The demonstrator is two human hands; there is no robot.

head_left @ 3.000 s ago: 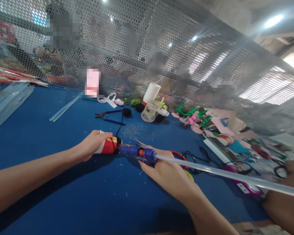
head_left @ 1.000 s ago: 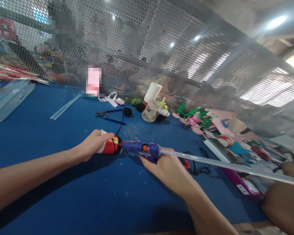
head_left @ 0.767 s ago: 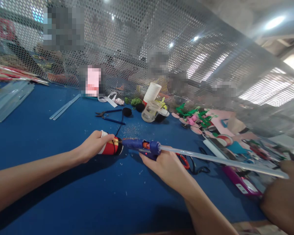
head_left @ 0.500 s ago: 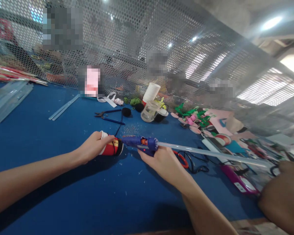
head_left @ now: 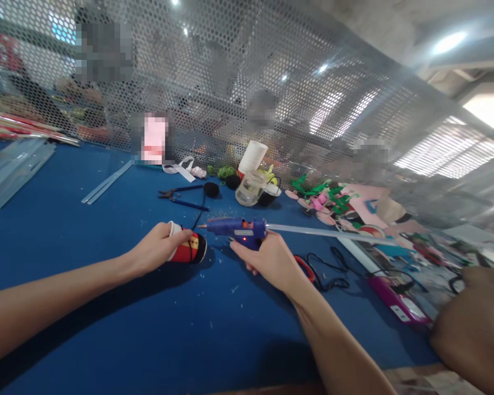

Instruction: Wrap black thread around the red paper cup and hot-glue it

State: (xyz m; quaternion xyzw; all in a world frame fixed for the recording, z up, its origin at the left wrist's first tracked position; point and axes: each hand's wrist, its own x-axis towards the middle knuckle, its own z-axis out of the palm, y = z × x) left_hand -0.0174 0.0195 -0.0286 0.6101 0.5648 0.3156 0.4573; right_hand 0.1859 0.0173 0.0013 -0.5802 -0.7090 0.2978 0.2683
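Note:
My left hand (head_left: 154, 253) is wrapped round a small red, black and yellow decorated cup (head_left: 188, 248) lying on its side on the blue table (head_left: 107, 307). My right hand (head_left: 271, 260) grips a blue hot glue gun (head_left: 239, 229) with a long clear glue stick (head_left: 325, 232) sticking out of its back toward the right. The gun's nozzle points left and hovers just above the cup's dark end, slightly apart from it.
Black pliers (head_left: 181, 196), a black pom-pom (head_left: 211, 190), a clear jar (head_left: 249, 189) and a white cup (head_left: 252, 157) sit further back by the perforated metal screen (head_left: 247, 82). Coloured felt pieces (head_left: 333, 200), red-handled scissors (head_left: 304, 267) and cords lie right. Another person's hand (head_left: 473, 323) is at the lower right.
The glue gun has lifted off the cup's end and risen, its glue stick now swung up closer to level. My left hand and the cup have stayed put.

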